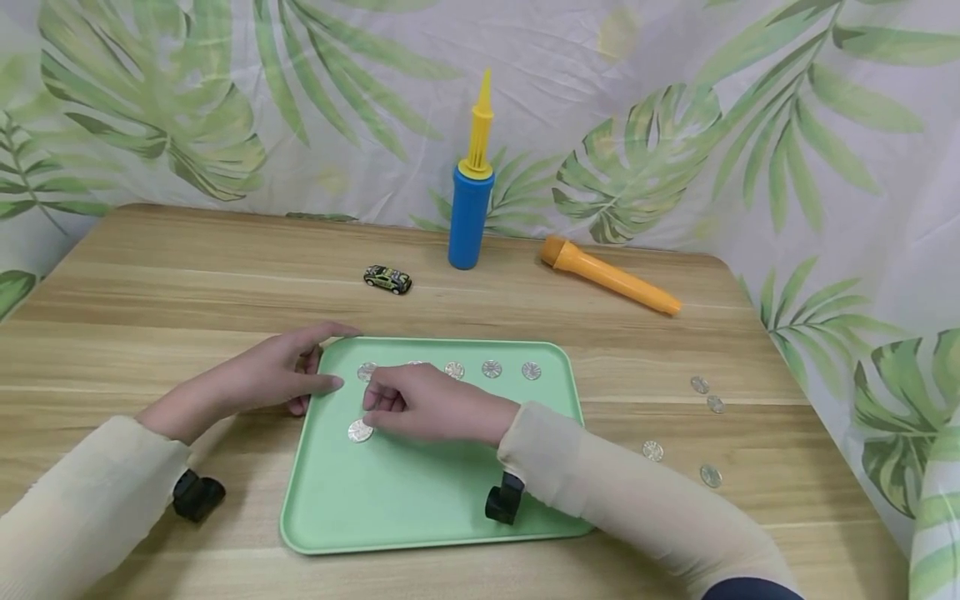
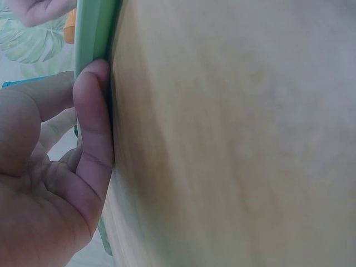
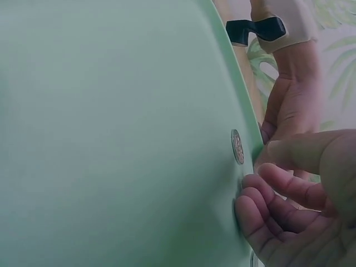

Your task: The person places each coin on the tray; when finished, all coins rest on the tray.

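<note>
Green plastic tray (image 1: pixel 420 500) lies at the lower centre of the head view on a wooden table (image 1: pixel 187 275). A row of silver coins (image 1: pixel 492 368) runs along its far edge, and 1 coin (image 1: pixel 360 431) sits alone at centre left. The right hand (image 1: pixel 427 407) hovers with fingers loosely curled, fingertips beside that coin; I cannot tell whether it pinches anything. The left hand (image 1: pixel 277 375) rests relaxed, thumb pressed to the tray's left rim. A nudge there could probably slide the tray and scatter the row. 4 loose coins (image 1: pixel 652 451) lie at right, near the table edge, where a sweeping sleeve might knock them off. Open wood spreads at left; a toy car (image 1: pixel 387 279), blue pump (image 1: pixel 471 196) and orange tube (image 1: pixel 609 275) stand well apart at top.
</note>
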`<state>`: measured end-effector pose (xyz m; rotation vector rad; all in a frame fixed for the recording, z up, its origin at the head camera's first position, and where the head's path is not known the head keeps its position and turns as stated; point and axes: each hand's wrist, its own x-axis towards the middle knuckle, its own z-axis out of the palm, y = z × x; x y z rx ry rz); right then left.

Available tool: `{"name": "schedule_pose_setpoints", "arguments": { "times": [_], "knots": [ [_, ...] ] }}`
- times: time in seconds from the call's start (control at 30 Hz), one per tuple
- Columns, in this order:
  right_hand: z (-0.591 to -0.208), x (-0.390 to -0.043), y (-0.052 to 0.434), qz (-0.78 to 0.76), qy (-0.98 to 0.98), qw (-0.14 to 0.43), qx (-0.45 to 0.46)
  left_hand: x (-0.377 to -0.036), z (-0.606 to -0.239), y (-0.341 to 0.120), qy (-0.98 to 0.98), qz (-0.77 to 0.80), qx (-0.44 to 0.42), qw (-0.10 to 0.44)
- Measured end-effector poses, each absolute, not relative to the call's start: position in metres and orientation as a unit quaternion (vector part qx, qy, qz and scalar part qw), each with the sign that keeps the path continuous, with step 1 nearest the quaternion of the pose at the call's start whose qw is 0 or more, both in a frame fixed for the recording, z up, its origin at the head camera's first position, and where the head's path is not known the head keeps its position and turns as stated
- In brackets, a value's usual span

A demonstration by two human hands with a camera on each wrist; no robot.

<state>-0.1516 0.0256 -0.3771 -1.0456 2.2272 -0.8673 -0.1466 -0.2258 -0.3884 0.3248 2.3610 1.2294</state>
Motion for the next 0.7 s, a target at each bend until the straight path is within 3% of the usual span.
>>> {"name": "schedule_pose_setpoints", "arguments": {
  "times": [0.37,0.7],
  "knots": [
    [-0.366,-0.150,0.072,-0.357,0.836,0.238,-0.343,-0.146,-0.389,-0.224,0.860,0.443,0.114,0.225],
    [-0.364,-0.142,0.150,-0.369,0.862,0.173,-0.300,-0.145,-0.387,-0.224,0.863,0.435,0.119,0.228]
  ]
}}
